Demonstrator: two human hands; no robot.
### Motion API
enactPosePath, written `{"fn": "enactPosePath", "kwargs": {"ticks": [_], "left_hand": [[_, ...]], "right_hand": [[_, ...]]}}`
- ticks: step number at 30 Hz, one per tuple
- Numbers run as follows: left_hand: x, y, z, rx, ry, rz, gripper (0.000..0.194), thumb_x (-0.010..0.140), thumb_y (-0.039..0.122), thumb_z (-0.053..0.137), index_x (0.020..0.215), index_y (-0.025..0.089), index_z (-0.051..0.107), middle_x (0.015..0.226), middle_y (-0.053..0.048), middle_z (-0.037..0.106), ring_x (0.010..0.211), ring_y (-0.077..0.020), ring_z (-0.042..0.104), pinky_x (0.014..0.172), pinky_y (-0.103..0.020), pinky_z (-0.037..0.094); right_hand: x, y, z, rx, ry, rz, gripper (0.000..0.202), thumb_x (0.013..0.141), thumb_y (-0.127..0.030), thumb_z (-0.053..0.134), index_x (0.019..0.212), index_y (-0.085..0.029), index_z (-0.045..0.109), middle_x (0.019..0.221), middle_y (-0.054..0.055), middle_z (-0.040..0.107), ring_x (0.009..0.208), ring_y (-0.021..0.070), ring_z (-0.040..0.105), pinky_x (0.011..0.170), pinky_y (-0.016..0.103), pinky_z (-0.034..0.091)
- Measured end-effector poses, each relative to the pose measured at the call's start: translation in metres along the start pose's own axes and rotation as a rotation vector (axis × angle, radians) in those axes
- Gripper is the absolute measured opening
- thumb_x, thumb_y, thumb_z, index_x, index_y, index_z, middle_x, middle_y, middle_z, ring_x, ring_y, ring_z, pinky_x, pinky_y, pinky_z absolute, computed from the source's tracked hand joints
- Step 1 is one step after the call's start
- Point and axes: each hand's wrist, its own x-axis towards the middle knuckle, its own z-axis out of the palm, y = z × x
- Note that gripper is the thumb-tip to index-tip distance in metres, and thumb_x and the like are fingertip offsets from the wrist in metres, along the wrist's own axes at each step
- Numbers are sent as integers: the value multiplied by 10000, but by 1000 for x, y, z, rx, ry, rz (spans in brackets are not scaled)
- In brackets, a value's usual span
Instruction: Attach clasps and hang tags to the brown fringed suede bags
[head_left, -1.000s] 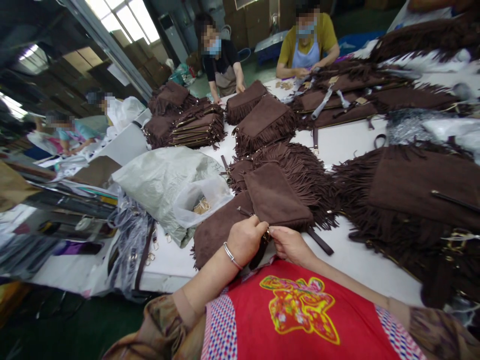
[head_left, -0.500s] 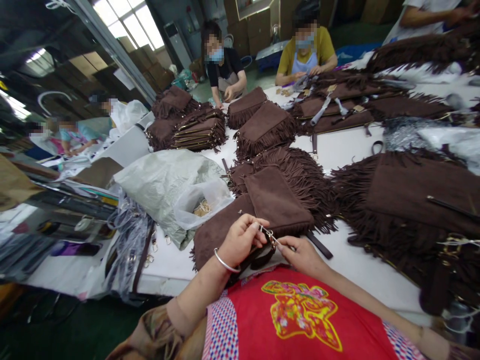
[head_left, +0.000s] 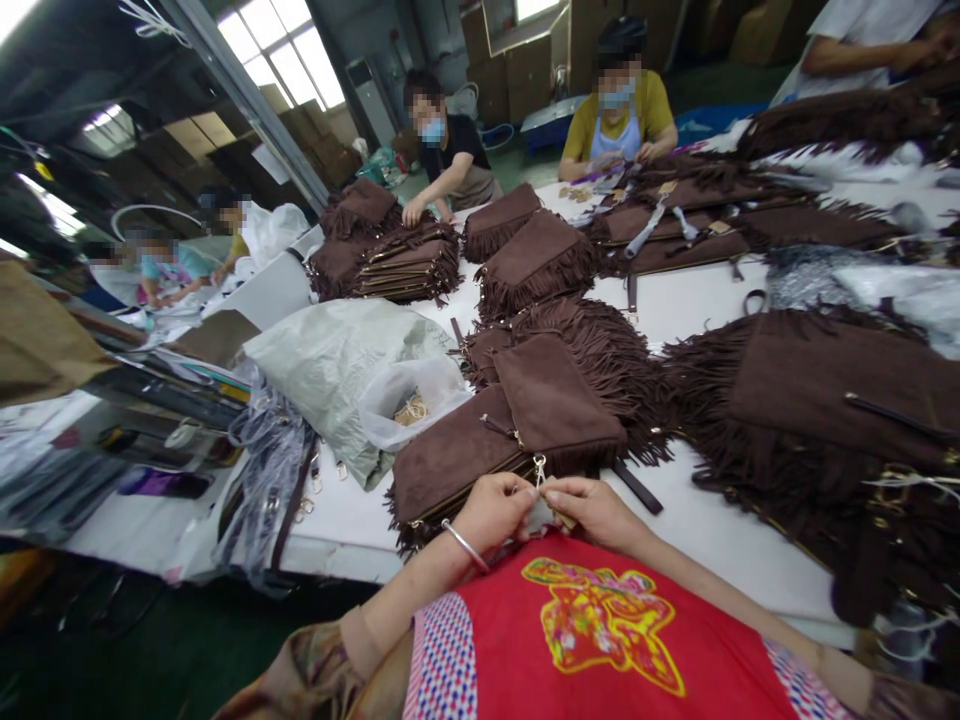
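Left hand [head_left: 501, 508] and right hand [head_left: 589, 508] close together, fingertips pinched on white string [head_left: 540, 479] at metal clasp [head_left: 539, 462]. Brown bag [head_left: 559, 400] at twelve o'clock, plastic bag [head_left: 384, 412] at ten.

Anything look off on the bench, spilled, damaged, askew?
No visible spill or damage. Slightly odd: loose metal clasps lie on the white table beside the plastic-wrapped straps, not in any container. The two front brown bags overlap at different angles, but that looks like ordinary clutter.
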Motion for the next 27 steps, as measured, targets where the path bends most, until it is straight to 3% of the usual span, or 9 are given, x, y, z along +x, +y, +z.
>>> {"fn": "enactPosePath", "kwargs": {"ticks": [4,7,16,19,22,25,27], "left_hand": [[-4,-3,7,-193,-55,-89,332,744,454,693,776,146,573,534,31,559,387,-65,478,394,-173,382],[-6,-6,10,-247,-45,-101,365,713,470,719,773,144,567,525,35,551,396,-63,471,410,-180,391],[-5,-4,10,-206,125,70,268,740,380,696,727,132,597,537,54,489,425,-37,373,404,-168,261],[-5,0,6,-429,10,136,327,727,427,717,773,142,562,597,49,502,447,-31,368,401,-160,226],[-7,2,-2,-607,-216,126,418,705,502,736,784,159,512,657,33,527,462,-36,410,391,-154,211],[-10,1,-9,-524,-386,73,447,705,532,741,766,148,519,672,-3,576,518,-76,541,408,-157,274],[-13,0,-10,-444,-461,45,415,718,491,753,830,131,578,794,-74,653,701,-147,657,475,-162,363]], "right_hand": [[0,-5,9,151,-115,9,393,640,-507,781,773,-149,688,664,20,658,601,142,574,614,291,440],[-1,-9,11,184,-152,33,358,634,-469,794,757,-150,686,637,20,655,579,145,573,611,297,446],[2,-5,9,172,-10,50,316,567,-367,811,760,-136,715,669,35,684,594,153,572,584,285,447],[2,-3,4,146,34,29,282,582,-351,801,745,-136,718,660,23,675,579,137,545,557,264,418],[-2,-4,-3,125,76,-18,287,616,-369,790,783,-140,742,738,38,701,658,155,573,601,265,428],[-7,-7,-8,153,144,-64,341,652,-409,774,870,-147,759,853,66,725,741,186,604,629,277,445],[-9,-9,-9,187,146,-75,401,681,-458,753,947,-158,755,937,83,729,783,205,621,636,289,460]]}}
